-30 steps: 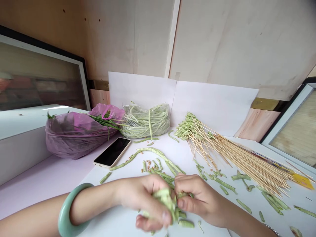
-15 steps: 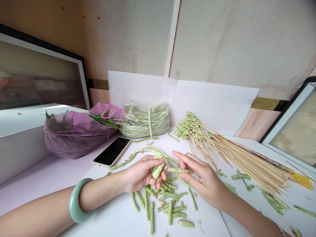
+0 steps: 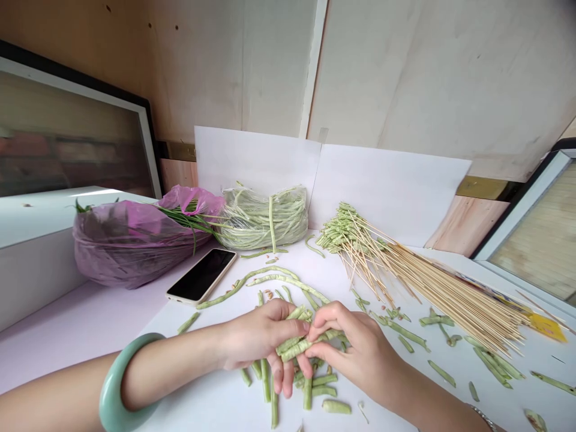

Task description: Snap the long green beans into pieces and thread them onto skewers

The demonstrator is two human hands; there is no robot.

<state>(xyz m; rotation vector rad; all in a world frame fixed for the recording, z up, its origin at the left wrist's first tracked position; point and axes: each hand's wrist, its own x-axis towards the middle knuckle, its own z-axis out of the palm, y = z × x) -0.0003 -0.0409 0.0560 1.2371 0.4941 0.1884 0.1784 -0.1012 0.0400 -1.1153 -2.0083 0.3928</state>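
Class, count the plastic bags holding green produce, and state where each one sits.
2. A purple bag lies on the left, beside the phone; a clear bag sits right of the purple one, before the upright white panels. Others could be hidden behind them.

Between the fingers point(image 3: 294, 328), pale-green tubular bean pieces point(image 3: 294, 350) are showing matt skin. Left beyond the fingers, a rectangular black glassy phone screen point(image 3: 202, 276) is looking smooth; a bulging purple plastic bag point(image 3: 121, 246) is looking crinkled. Beyond, rightward, slender tan wooden sticks point(image 3: 450, 300) are looking matt.
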